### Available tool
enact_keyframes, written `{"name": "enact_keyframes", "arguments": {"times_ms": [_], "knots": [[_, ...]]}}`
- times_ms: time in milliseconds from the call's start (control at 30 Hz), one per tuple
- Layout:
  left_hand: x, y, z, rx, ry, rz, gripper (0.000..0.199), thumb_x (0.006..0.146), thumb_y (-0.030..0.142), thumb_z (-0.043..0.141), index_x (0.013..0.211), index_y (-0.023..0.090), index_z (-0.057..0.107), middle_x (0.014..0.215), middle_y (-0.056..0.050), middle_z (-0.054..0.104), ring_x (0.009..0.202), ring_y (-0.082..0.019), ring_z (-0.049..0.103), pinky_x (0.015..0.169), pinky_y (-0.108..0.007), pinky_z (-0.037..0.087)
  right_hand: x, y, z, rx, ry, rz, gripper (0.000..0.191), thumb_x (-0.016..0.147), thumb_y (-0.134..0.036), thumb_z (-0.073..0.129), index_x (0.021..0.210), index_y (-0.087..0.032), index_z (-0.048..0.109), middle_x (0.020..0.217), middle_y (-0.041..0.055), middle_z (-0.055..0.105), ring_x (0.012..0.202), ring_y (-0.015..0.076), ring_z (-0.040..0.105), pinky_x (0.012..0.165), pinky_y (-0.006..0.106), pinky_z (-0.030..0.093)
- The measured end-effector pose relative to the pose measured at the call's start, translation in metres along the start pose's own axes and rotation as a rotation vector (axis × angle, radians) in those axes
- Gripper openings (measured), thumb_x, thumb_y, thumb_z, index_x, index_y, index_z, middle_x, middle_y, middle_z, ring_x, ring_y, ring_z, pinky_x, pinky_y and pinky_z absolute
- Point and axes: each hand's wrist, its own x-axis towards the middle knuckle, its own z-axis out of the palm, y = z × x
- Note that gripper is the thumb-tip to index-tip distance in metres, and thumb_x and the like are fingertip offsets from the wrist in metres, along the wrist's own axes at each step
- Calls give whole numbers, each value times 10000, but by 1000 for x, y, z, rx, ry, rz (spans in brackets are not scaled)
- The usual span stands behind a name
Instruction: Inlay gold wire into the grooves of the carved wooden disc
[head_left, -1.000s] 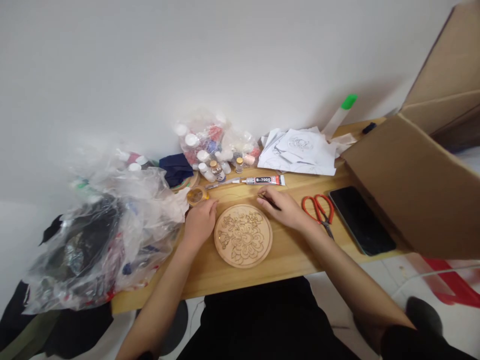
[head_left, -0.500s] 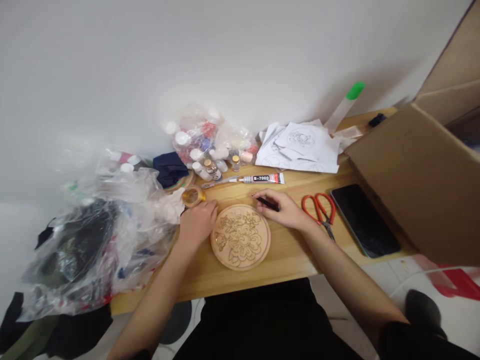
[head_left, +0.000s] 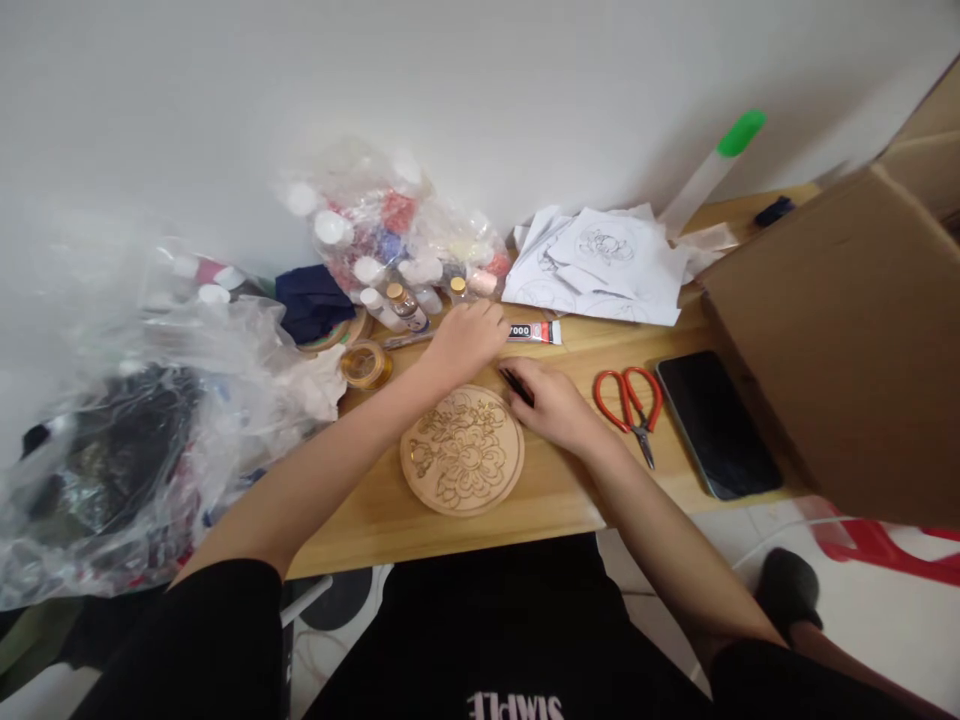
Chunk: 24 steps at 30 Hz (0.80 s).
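Note:
A round wooden disc (head_left: 463,452) with a raised flower pattern lies on the wooden table (head_left: 360,525). Above its top edge, my left hand (head_left: 471,340) is over the B-7000 glue tube (head_left: 534,332) and covers its nozzle end; the fingers point away from the camera and their tips are hidden. My right hand (head_left: 551,402) is at the disc's upper right, closed around a thin black tool (head_left: 517,387). A spool of golden wire (head_left: 366,366) stands to the left of the disc.
Red-handled pliers (head_left: 634,408) and a phone (head_left: 718,425) lie to the right, beside a cardboard box (head_left: 840,350). Paper drawings (head_left: 600,262), small bottles (head_left: 406,306) and bags of supplies (head_left: 375,220) line the wall. Plastic bags (head_left: 135,440) cover the left end.
My left hand has moved from beside the wire spool up and right to the glue tube. My right hand keeps the black tool near the disc. The camera view has shifted slightly.

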Motion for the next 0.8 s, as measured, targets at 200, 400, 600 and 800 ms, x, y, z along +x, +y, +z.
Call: {"name": "enact_keyframes", "arguments": {"times_ms": [200,400,600,800], "knots": [[-1,-1,2,26,21,46,241,868,64,408,814,101,641,782,-117,637,801,-232,557,591,-315,361,0,-2,3,-117,-45,31,402,761,-97,471,1152,-137,558,1014,126,623,888,235,598,771,342,479],[-7,-9,-17,16,31,48,209,883,126,415,889,84,619,868,-137,624,875,-257,554,648,-338,382,-1,-5,2,-27,-16,87,286,787,-125,521,1050,-152,631,882,82,583,770,188,561,726,314,454],[-23,-10,-44,-311,-31,82,230,917,237,441,1070,145,586,968,-89,589,874,-206,556,694,-302,404,4,-13,-8,685,285,280,455,725,-585,632,968,-202,613,680,-13,519,552,104,451,530,247,374],[-32,0,-49,-498,-18,123,340,931,343,461,1253,246,509,959,-44,594,860,-172,558,701,-266,389,11,-14,-15,1225,369,380,535,773,-701,453,793,-198,636,555,-12,545,436,85,449,389,222,285]]}}
